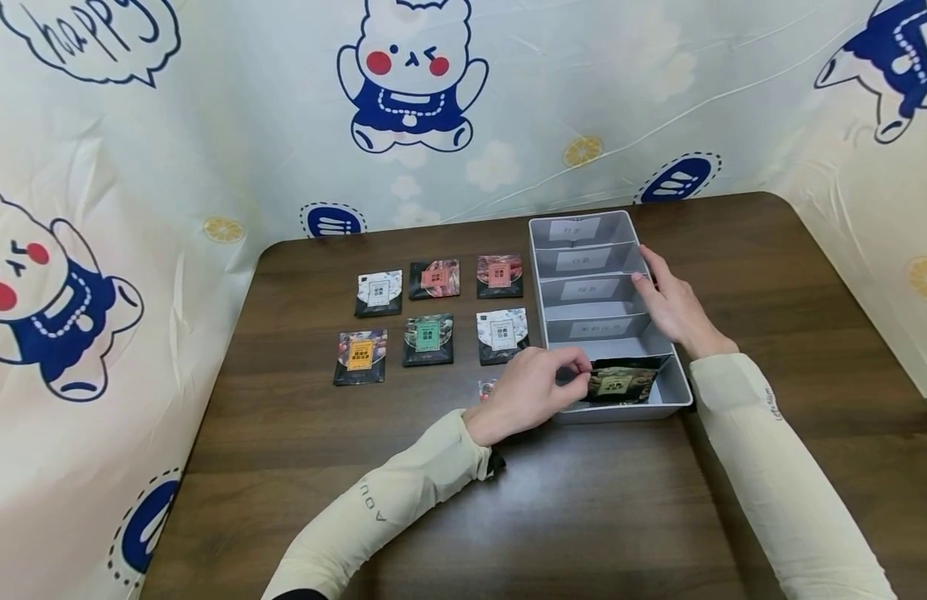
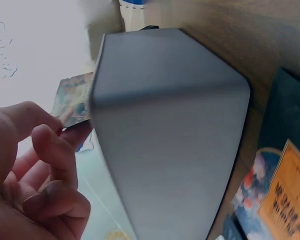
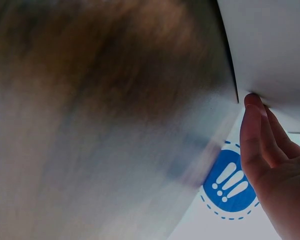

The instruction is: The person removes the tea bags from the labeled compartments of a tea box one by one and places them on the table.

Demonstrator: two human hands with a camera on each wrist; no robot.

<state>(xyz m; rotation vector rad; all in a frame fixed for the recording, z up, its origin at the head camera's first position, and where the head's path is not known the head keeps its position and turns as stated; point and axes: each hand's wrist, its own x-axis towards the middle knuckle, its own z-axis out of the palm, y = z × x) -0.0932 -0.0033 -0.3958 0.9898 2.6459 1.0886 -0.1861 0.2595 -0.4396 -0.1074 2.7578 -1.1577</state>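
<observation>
My left hand (image 1: 534,387) pinches the upper left edge of a dark sachet with a yellow-green label (image 1: 615,382), which leans in the nearest compartment of a grey divided box (image 1: 594,412). In the left wrist view, the sachet (image 2: 74,100) shows past the box rim, held between thumb and finger. At the box's right side, my right hand (image 1: 677,308) holds the long wall, thumb over the rim and fingers along the outside. Its fingertips (image 3: 252,102) touch the outer wall in the right wrist view.
Left of the box lie several flat sachets: two red ones (image 1: 499,276), two white-and-black ones (image 1: 503,336), a green-labelled one (image 1: 428,340) and an orange-labelled one (image 1: 361,357). Another sachet (image 1: 486,387) is mostly hidden by my left hand. Paper labels (image 1: 583,260) mark the dividers.
</observation>
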